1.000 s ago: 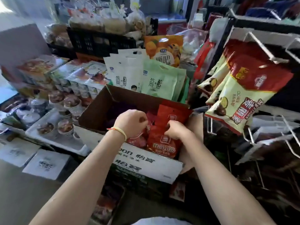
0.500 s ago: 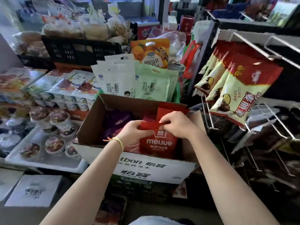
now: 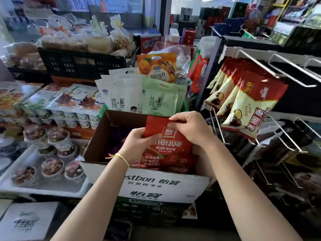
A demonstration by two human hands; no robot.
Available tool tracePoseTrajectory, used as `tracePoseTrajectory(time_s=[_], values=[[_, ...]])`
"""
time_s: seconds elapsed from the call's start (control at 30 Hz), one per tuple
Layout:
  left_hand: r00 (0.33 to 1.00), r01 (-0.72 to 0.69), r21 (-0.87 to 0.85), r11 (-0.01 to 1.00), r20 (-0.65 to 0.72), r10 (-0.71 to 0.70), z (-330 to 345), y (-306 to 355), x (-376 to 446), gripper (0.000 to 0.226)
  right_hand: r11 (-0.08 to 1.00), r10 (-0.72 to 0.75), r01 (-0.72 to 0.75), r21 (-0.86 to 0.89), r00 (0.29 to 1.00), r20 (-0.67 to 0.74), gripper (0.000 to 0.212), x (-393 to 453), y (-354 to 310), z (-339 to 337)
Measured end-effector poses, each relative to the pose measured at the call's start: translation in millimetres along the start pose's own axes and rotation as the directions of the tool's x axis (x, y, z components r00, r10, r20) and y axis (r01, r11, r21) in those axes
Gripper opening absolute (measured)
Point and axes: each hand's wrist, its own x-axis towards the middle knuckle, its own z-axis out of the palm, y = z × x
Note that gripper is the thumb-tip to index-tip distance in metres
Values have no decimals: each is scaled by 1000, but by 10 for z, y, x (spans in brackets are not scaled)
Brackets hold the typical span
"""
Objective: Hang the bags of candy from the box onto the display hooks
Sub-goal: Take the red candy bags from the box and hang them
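Head view has us standing over the cardboard box (image 3: 144, 185), which we take as our landmark. Just above its open top we hold a red candy bag (image 3: 165, 145), upright, its lower part among the other red bags (image 3: 173, 166) lying in the box's right half. Our left hand (image 3: 139, 143) pinches the bag's left edge, thumb across the front. Our right hand (image 3: 191, 129) curls over its top right corner, fingers folded onto the header. So each grip is closed on that one bag, and neither is free.

Purple bags (image 3: 119, 136) lie in shadow in the box's left half.

To the right of the box and higher, the display hooks (image 3: 257, 64) jut toward us. One carries a row of red and cream bags (image 3: 250, 110); the wire arms beside and below it look bare.

We judge the risks to be these. Our right fingers cover the header, so we cannot see a hanging hole, and we could miss the hook tip or tear the film by forcing it. A neighbouring red bag may cling and ride up, then drop outside the box. Swinging right, we could knock the hung row off its wire. The hook tips point at our hands, so a hasty reach could scratch us.
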Motion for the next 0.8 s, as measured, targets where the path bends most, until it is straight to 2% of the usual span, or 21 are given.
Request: tracePoseTrajectory(time_s=[0.07, 0.13, 0.23, 0.3, 0.37, 0.5, 0.8], values=[[997, -45, -92, 995, -67, 38, -34, 76, -29, 29, 989, 27, -16, 148, 997, -70, 5, -10, -62, 2], [990, -58, -235, 970, -138, 26, -84, 138, -58, 27, 941, 97, -45, 335, 985, -141, 6, -33, -110, 2], [985, -63, -414, 908, -171, -10, -153, 244, -131, 25, 753, 200, -117, 648, 978, -56, 16, -85, -196, 44], [990, -44, -436, 899, -143, -20, -164, 309, -188, 29, 640, 236, -169, 750, 972, 18, 17, -131, -254, 108], [993, -25, -432, 902, -116, -29, -130, 382, -245, 33, 592, 268, -209, 779, 962, 55, 14, -192, -296, 153], [995, -29, -403, 915, -100, -13, 106, 534, -319, 38, 544, 347, -260, 798, 935, 68, 23, -360, -286, 15], [988, -80, -296, 952, -152, 36, 1424, 791, -400, 27, 527, 360, -183, 830, 933, -23, 15, -910, 198, -1055]])
